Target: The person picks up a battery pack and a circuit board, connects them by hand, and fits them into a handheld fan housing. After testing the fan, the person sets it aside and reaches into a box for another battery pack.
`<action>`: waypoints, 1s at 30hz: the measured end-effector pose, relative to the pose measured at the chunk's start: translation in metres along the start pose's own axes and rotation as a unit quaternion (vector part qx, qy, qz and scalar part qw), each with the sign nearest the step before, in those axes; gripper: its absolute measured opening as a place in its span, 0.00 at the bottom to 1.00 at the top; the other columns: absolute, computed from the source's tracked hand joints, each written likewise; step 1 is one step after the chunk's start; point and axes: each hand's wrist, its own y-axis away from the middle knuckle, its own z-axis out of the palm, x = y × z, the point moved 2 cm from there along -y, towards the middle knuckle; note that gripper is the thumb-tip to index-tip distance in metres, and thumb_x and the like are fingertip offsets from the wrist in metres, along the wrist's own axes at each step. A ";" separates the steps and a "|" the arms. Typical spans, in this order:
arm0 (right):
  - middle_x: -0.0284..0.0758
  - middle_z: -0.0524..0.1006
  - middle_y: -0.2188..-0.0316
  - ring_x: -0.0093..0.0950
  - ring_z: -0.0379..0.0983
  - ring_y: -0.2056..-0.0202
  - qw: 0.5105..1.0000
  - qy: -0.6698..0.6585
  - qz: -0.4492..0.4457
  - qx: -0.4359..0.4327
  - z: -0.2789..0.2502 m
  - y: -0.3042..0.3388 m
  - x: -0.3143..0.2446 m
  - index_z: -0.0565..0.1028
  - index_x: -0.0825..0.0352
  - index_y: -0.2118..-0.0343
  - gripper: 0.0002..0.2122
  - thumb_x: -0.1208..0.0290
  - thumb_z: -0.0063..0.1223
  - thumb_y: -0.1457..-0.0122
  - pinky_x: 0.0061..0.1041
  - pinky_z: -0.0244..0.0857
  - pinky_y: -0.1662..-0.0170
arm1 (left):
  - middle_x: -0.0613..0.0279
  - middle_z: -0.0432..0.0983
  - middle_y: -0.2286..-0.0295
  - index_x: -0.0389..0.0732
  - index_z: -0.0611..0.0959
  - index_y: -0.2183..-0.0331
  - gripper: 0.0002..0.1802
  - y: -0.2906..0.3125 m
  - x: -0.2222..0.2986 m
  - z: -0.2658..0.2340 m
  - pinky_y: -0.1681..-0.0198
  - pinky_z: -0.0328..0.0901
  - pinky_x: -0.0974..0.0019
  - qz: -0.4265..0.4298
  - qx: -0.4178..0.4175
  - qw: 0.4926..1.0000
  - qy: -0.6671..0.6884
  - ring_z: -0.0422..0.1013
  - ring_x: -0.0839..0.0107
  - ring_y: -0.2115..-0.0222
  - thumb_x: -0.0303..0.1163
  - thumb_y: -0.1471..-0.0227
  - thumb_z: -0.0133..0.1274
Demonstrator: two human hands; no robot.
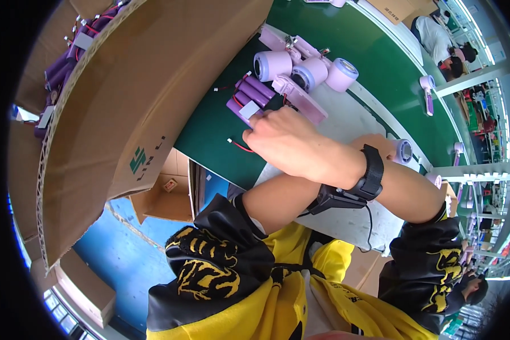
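My forearms cross, the right over the left. My right hand (283, 136) reaches to the left side, its fingers closed on a purple battery pack (239, 111) of cylindrical cells with a white patch. Beside it lie more purple cells (255, 89) with thin red wires and white connectors. My left hand (377, 145), partly covered by the right forearm, is closed at a lilac handheld fan (402, 151); its fingers are mostly hidden. Beyond my right hand are several lilac fan heads (274, 64) and an opened lilac handle shell (301, 100).
A tall cardboard box (147, 96) stands at the left, with more purple battery packs (68, 65) behind its edge. The green bench (374, 62) carries a pale mat (351, 218) and another lilac fan (428, 93) further right. A black strapped device (371, 173) with a cable sits on my right wrist. People work beyond.
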 end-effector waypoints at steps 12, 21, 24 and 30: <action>0.41 0.76 0.61 0.25 0.74 0.69 0.653 -0.706 0.098 0.254 -0.044 0.122 0.004 0.73 0.78 0.63 0.23 0.63 0.65 0.55 0.25 0.71 0.64 | 0.55 0.80 0.72 0.41 0.82 0.69 0.14 0.022 -0.008 -0.007 0.66 0.68 0.60 0.109 0.020 0.994 -0.005 0.76 0.57 0.71 0.37 0.59 0.63; 0.33 0.72 0.82 0.30 0.66 0.84 0.834 -0.376 0.090 0.395 -0.067 0.210 -0.053 0.77 0.70 0.72 0.23 0.51 0.66 0.58 0.27 0.58 0.83 | 0.57 0.79 0.73 0.39 0.81 0.69 0.13 0.033 -0.005 -0.025 0.67 0.67 0.61 0.124 -0.016 0.992 -0.007 0.74 0.60 0.72 0.32 0.59 0.65; 0.35 0.67 0.84 0.29 0.63 0.85 0.809 -0.385 0.135 0.422 -0.063 0.223 -0.047 0.76 0.70 0.75 0.29 0.41 0.61 0.57 0.29 0.54 0.83 | 0.59 0.78 0.74 0.38 0.81 0.69 0.13 0.031 -0.007 -0.024 0.67 0.67 0.62 0.116 0.002 0.993 -0.012 0.73 0.63 0.73 0.30 0.59 0.65; 0.36 0.69 0.82 0.29 0.65 0.83 0.831 -0.384 0.057 0.398 -0.058 0.252 -0.032 0.76 0.72 0.76 0.29 0.41 0.60 0.55 0.26 0.55 0.81 | 0.62 0.77 0.74 0.38 0.80 0.67 0.13 0.041 0.009 -0.031 0.66 0.66 0.67 0.056 -0.001 0.998 -0.017 0.70 0.71 0.73 0.27 0.57 0.65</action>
